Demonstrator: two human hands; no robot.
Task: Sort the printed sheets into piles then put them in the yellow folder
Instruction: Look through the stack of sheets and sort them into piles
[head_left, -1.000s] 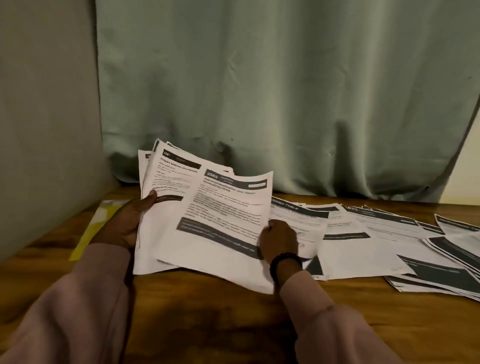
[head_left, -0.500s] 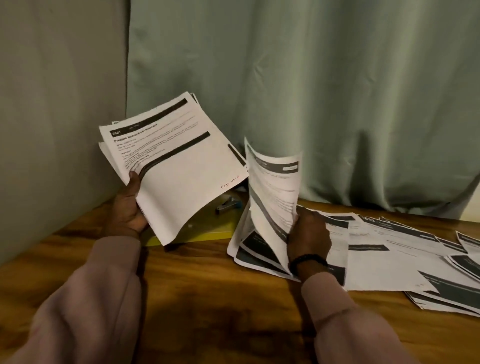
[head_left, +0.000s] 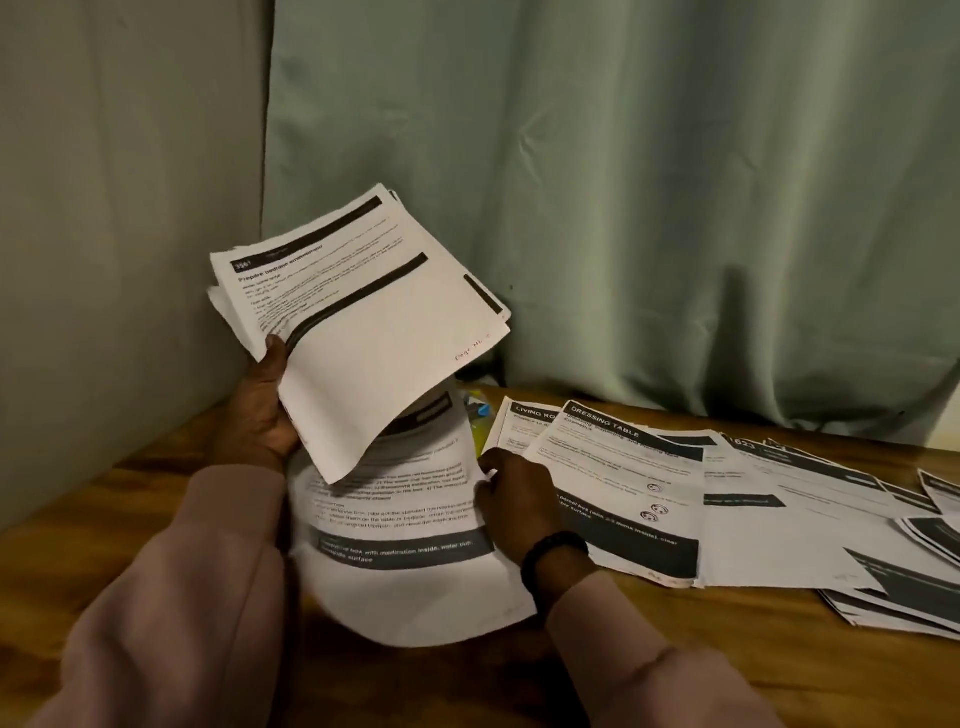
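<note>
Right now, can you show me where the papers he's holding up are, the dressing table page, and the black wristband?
held stack of sheets (head_left: 363, 312), head view, top page's middle.
DRESSING TABLE sheet (head_left: 618, 467), head view, white text area.
black wristband (head_left: 553, 553), head view, band's top.

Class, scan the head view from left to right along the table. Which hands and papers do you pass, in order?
left hand gripping the raised stack of sheets → single curved sheet → right hand pinching that sheet's edge → DRESSING TABLE sheet → spread of overlapping sheets at the far right.
</note>
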